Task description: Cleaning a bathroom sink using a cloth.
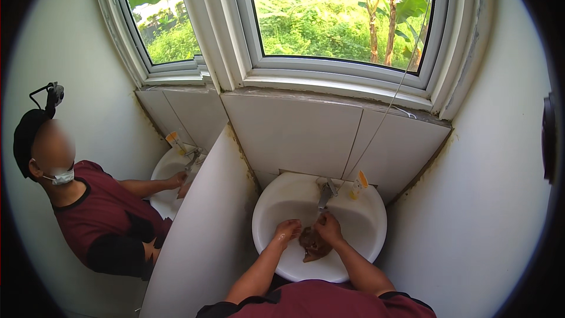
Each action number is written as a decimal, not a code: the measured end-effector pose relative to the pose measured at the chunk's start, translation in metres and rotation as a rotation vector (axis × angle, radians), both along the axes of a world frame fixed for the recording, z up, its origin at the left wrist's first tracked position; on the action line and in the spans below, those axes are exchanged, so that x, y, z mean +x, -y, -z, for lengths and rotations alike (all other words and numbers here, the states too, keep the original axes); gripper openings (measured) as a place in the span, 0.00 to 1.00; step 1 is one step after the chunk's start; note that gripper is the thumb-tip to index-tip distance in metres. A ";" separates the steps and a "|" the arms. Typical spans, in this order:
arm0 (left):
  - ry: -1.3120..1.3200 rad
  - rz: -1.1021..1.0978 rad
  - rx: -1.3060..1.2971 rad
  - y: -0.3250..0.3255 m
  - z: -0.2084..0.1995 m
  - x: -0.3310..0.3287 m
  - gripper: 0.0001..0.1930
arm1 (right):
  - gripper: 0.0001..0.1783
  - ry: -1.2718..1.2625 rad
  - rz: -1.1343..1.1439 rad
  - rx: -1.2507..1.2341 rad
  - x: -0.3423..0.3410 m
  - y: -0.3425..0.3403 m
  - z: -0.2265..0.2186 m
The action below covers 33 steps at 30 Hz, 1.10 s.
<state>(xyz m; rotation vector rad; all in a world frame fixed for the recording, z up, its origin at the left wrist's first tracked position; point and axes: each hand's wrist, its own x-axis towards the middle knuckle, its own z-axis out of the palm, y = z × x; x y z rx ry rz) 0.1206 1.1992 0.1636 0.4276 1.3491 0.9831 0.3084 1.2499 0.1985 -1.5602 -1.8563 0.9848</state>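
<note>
Sink [366, 224]: white
Brown item [315, 245]: inside sink
Left hand [287, 232]: over sink, half-curled
Right hand [328, 228]: over sink, at brown item
Faucet [325, 193]: sink's back rim

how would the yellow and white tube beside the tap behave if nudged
The tube would probably tip easily, since it stands tall and narrow. It may slide too, as the sink rim looks smooth. Its small size suggests it is fairly light.
</note>
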 end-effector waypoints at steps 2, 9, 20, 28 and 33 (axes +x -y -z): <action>0.182 0.060 -0.042 0.007 0.005 0.011 0.26 | 0.23 -0.022 -0.001 -0.054 -0.006 0.005 -0.008; 0.713 -0.103 0.041 0.013 -0.004 0.030 0.30 | 0.19 0.010 -0.379 0.548 -0.028 0.049 -0.024; 0.397 0.001 0.054 0.009 -0.014 0.025 0.30 | 0.36 -0.298 -0.073 0.048 0.002 0.026 0.020; 0.379 0.173 0.107 0.007 -0.089 0.026 0.32 | 0.37 -0.775 -0.304 -0.414 0.012 0.003 0.031; 0.455 0.124 0.301 0.021 -0.132 0.007 0.30 | 0.32 -0.714 -0.514 -0.514 0.019 -0.007 0.035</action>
